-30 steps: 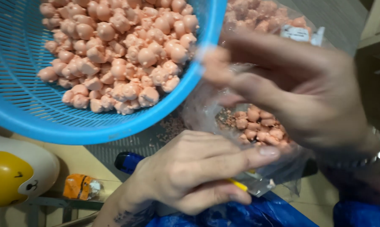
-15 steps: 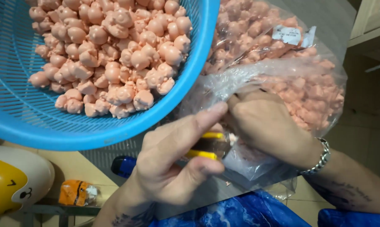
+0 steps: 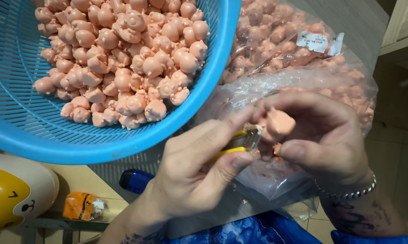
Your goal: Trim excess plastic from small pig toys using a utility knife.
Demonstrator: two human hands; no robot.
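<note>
Head view shows the right hand [image 3: 321,135] pinching one pink pig figure [image 3: 278,124] between its fingers, just below the rim of the blue basket [image 3: 213,86]. The left hand [image 3: 199,171], also under the basket, grips a yellow cutter [image 3: 240,141] whose tip touches the figure. Beside the basket lies a clear bag [image 3: 303,63] full of similar pink pigs.

A blue basket [image 3: 46,140] heaped with pink pig figures [image 3: 122,58] sits upper left, a clear bag [image 3: 348,86] of more figures beside it, with a yellow-and-white toy [image 3: 9,194] and an orange packet [image 3: 79,206] below.
</note>
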